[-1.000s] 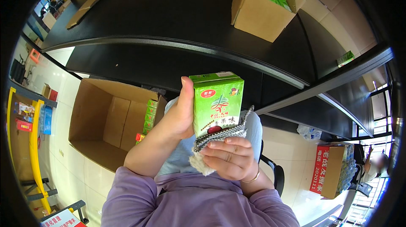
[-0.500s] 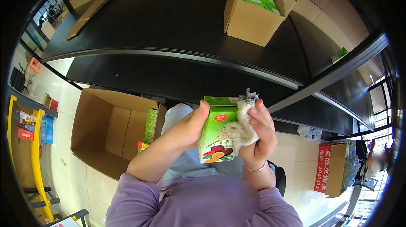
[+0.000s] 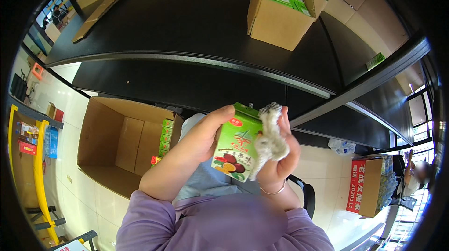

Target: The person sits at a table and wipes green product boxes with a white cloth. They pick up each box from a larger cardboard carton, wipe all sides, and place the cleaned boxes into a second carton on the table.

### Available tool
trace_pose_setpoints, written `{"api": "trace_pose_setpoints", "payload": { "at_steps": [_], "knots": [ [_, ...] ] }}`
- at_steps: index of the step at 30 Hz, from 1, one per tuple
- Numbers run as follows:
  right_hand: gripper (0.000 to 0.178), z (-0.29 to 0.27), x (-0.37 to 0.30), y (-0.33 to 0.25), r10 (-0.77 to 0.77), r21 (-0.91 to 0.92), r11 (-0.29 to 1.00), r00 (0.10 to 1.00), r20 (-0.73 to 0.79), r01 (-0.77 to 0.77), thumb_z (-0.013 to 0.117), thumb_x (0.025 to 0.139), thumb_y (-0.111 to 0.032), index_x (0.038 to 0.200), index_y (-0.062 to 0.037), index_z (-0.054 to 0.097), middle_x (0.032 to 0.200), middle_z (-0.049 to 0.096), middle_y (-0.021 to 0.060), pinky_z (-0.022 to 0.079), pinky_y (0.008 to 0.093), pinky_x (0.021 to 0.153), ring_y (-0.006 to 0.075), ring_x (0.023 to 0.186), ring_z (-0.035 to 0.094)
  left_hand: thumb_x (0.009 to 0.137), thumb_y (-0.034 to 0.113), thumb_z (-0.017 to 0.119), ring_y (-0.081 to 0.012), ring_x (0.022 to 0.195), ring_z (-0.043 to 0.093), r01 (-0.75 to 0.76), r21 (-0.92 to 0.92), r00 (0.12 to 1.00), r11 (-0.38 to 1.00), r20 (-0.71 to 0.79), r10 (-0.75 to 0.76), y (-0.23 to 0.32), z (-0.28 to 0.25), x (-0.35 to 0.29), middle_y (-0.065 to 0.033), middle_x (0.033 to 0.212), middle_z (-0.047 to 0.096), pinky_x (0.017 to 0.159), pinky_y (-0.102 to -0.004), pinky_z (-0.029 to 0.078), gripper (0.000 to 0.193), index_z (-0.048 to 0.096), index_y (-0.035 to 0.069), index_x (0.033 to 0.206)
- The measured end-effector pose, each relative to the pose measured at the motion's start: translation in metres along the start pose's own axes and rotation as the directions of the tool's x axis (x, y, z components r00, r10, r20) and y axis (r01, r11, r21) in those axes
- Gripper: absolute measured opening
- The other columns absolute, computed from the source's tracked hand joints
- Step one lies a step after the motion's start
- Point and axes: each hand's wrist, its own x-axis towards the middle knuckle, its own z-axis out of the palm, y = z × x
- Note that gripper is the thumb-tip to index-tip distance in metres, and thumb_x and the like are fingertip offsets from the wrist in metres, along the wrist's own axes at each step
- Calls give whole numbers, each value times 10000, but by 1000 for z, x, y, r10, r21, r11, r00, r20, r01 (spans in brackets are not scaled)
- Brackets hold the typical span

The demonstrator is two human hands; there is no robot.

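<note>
A green carton box (image 3: 237, 144) printed with fruit is held up in front of my body, its top leaning to the right. My left hand (image 3: 208, 134) grips it by the left side, thumb near the upper left corner. A crumpled off-white cloth (image 3: 270, 144) with a dark checked end is bunched in my right hand (image 3: 286, 152). The cloth lies against the box's right edge, and the right fingers curl behind it, partly hidden.
A large open cardboard box (image 3: 100, 145) stands at my left with several small green boxes (image 3: 165, 138) along its right side. Ahead is a black shelf (image 3: 187, 21), bearing a cardboard carton (image 3: 278, 33) of green boxes. A slanting metal post (image 3: 360, 87) rises at the right.
The green box has tilted, its lower end swinging left. The cloth has shifted from the front face to the right edge, and my right hand has moved slightly left with it.
</note>
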Motion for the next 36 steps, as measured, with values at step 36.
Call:
{"api": "trace_pose_setpoints", "payload": {
  "at_steps": [36],
  "knots": [
    [106, -10, -22, -29, -166, 232, 967, 946, 279, 101, 592, 721, 15, 817, -27, 605, 965, 633, 97, 235, 394, 1045, 235, 1076, 508, 824, 635, 302, -205, 735, 579, -188, -95, 940, 978, -306, 151, -8, -3, 11, -99, 817, 580, 629, -321, 487, 648, 539, 56, 992]
  ]
}}
